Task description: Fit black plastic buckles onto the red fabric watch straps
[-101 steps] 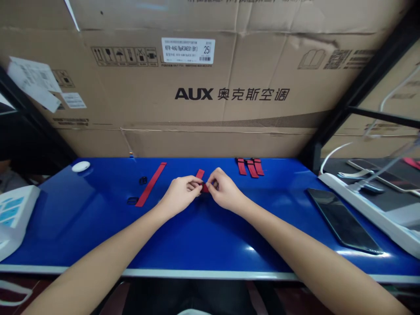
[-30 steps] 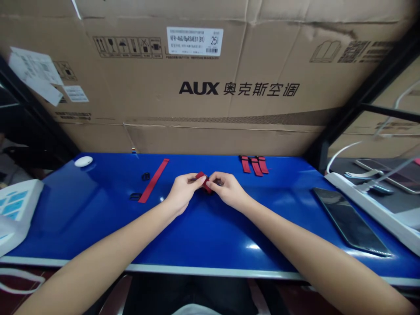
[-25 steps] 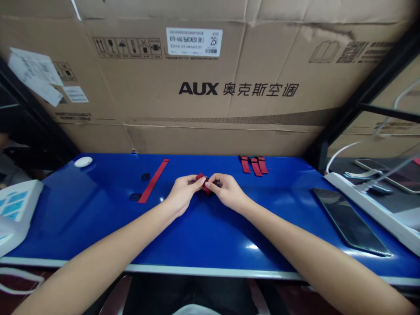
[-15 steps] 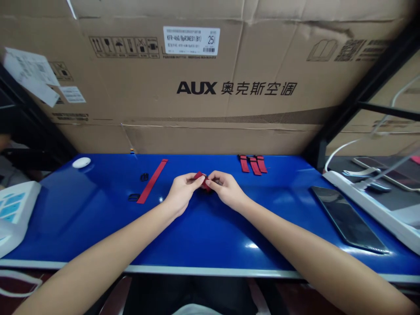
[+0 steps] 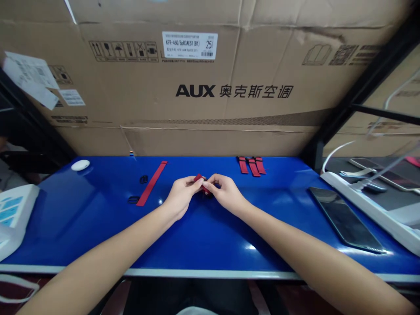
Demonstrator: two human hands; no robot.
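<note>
Between my two hands, over the middle of the blue table, is a red webbing strap (image 5: 198, 177), mostly covered by fingers. My left hand (image 5: 183, 193) pinches its left part with thumb and forefinger. Closed on its right part is my right hand (image 5: 225, 190), its thumb tip almost meeting the left one. Any buckle within the grip is too hidden to make out. To the left lies a flat red strap (image 5: 152, 183) with a black buckle (image 5: 143, 179) and a black slider (image 5: 133, 200) beside it. Three red straps with black buckles (image 5: 252, 166) lie at the back right.
A dark phone (image 5: 344, 218) lies at the right by a white power strip (image 5: 370, 210). A white round object (image 5: 80, 165) sits at the back left, above a white device (image 5: 19, 214). A large cardboard box (image 5: 197, 105) stands behind the table (image 5: 203, 245).
The fingers shift slightly on the red strap, and more of its left end shows flat. The view tilts a little; the loose straps and buckles stay where they lie.
</note>
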